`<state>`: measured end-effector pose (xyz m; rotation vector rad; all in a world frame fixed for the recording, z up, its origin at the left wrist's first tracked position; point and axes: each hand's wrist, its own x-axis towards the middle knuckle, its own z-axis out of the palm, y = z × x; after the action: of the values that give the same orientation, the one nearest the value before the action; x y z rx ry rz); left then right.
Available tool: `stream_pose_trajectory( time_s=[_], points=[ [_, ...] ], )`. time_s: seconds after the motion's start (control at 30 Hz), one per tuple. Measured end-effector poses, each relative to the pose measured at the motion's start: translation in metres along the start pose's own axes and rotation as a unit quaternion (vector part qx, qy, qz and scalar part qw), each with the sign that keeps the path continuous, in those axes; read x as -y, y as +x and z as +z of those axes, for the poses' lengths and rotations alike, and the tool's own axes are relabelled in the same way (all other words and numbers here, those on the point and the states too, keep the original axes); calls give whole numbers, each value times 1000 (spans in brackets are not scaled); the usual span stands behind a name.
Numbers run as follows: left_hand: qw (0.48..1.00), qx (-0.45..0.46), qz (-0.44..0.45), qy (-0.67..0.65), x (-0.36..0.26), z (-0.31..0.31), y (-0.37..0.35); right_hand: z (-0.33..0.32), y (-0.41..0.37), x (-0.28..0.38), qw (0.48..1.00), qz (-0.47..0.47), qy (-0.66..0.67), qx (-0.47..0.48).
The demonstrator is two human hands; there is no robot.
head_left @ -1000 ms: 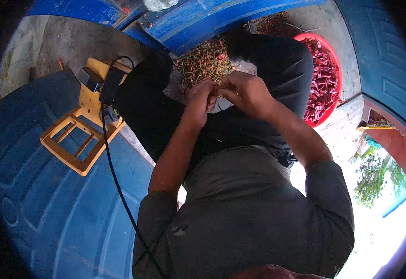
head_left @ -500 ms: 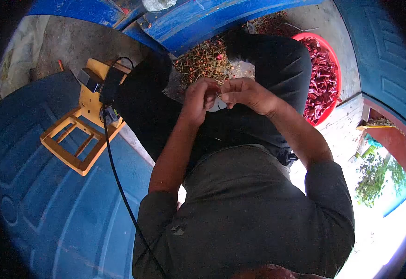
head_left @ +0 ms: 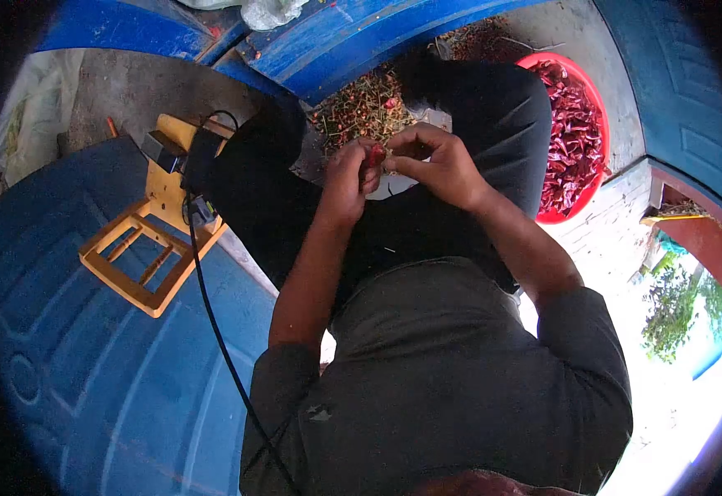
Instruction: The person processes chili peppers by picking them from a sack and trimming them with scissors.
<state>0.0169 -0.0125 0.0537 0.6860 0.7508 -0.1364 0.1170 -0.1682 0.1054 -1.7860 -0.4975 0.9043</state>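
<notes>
A dark red dried chili pepper (head_left: 376, 154) sticks up between the fingers of my left hand (head_left: 346, 180), which is closed around it. My right hand (head_left: 444, 165) meets it from the right, thumb and forefinger pinched at the pepper's end, where a small pale bit shows. Both hands are over my lap. Just beyond them lies a heap of stems and seeds (head_left: 361, 112) with some red bits in it. To the right of my leg, a red basin (head_left: 602, 124) holds many dark red dried chili peppers (head_left: 572, 140).
A blue panel (head_left: 336, 50) runs along the far side, with a crumpled clear plastic bag (head_left: 270, 11) on it. On the left, a small wooden chair (head_left: 156, 248) lies against a blue door-like panel (head_left: 88, 347). A black cable (head_left: 220, 339) runs down beside my left arm.
The red pepper now shows plainly in my left fingers; before, only a trace of red showed between the hands. My right fingers have shifted slightly, and the camera view has tilted a little.
</notes>
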Motion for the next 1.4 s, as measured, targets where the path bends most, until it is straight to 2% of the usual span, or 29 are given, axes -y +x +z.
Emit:
stream_pose_trajectory(
  time_s=[0.13, 0.2, 0.23, 0.3, 0.43, 0.5, 0.53, 0.6, 0.73, 0.83, 0.87, 0.93, 1.0, 1.03, 1.1, 1.17, 1.2, 1.23, 1.3, 1.33, 1.4],
  points=[
    [1000, 3, 1, 1, 1, 0, -2, 6, 5, 3, 999, 15, 49, 9],
    [1000, 1, 4, 14, 2, 0, -2, 6, 10, 5, 996, 84, 14, 19],
    [1000, -2, 6, 29, 2, -1, -2, 5, 10, 7, 996, 85, 15, 20],
    [999, -15, -15, 34, 1, 0, 0, 2, 13, 11, 988, 49, -147, 24],
    [998, -11, -43, 42, 5, -5, -1, -2, 26, 3, 979, 63, -185, 62],
    [998, -14, -45, 39, 5, -7, -3, -3, 34, -17, 979, 90, -97, 157],
    [998, -16, -48, 34, 5, -5, -2, -2, 32, -23, 980, 94, -104, 144],
    [997, -46, -41, 38, 10, -5, -2, 2, 27, -29, 986, 10, -85, 141],
    [998, -8, -31, 51, 7, -4, -3, -3, 16, -12, 991, 15, -77, 109],
    [1000, 9, -7, 26, 6, -1, -2, -1, 12, -16, 994, 6, 54, 91],
    [1000, -5, -3, 18, 5, 0, -2, 1, 11, -17, 995, 4, 54, 85],
    [1000, -16, 3, 9, 2, 8, -1, 1, 8, -13, 979, 19, 191, 75],
    [997, -69, -6, 20, 1, 15, -2, 1, 8, -16, 983, 24, 172, 57],
    [997, -68, -4, 24, 2, 12, 0, 0, 9, -17, 987, 29, 152, 41],
    [1000, 9, -11, 0, 8, 0, 3, -2, 8, -16, 984, 40, 170, 35],
    [1000, -8, -14, -11, 14, -7, 5, -4, 2, -16, 980, 55, 188, 21],
    [999, -27, -15, -25, 14, -3, 5, -2, 2, -16, 995, -54, 77, -21],
    [999, -18, -18, -21, 14, 1, 4, -1, 2, -16, 985, -160, -39, -61],
    [998, -29, 10, 50, 11, 6, -2, 2, -2, -15, 974, -184, -94, -92],
    [998, -23, 9, 54, 11, 5, -3, 5, -4, -13, 960, -209, -148, -114],
    [999, -47, -13, 13, 9, 5, -1, 13, -11, -10, 947, -228, -174, -146]
  ],
)
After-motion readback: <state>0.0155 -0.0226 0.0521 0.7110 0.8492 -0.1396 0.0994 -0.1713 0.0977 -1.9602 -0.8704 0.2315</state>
